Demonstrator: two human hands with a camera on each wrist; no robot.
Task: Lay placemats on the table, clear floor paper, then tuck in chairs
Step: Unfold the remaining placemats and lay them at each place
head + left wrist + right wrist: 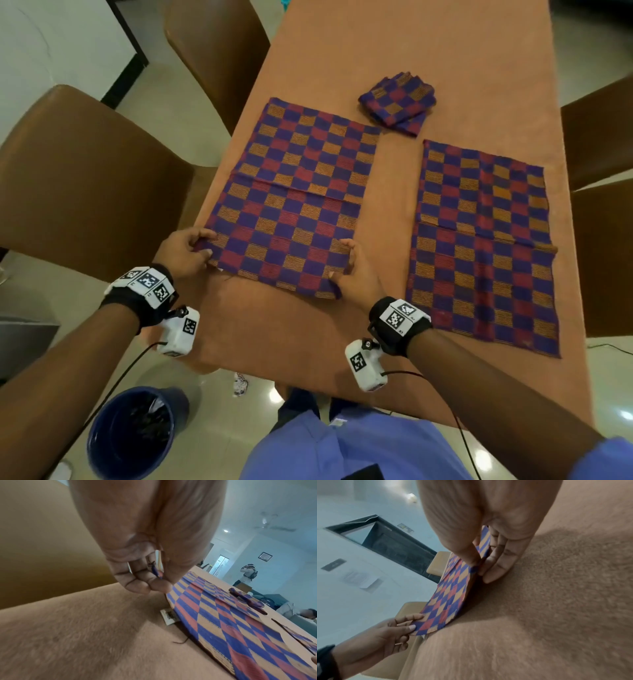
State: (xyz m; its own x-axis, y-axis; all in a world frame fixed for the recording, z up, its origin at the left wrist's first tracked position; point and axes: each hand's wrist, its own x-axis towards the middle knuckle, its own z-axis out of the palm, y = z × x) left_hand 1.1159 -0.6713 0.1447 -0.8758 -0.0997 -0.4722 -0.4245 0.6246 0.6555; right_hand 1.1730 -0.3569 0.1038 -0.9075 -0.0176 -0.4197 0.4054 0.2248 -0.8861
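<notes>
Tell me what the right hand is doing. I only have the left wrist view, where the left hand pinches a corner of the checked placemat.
Observer: The right hand has a pinch grip on the checked placemat's other near corner, thumb on top.
Operator: Is the second mat fully laid? I see only its edge.
Observer: Yes. The second placemat lies spread flat to the right, with bare tablecloth between the two.
Operator: Any paper on the floor?
Observer: One crumpled paper lies by the table's near edge, not far from a blue bin.
</notes>
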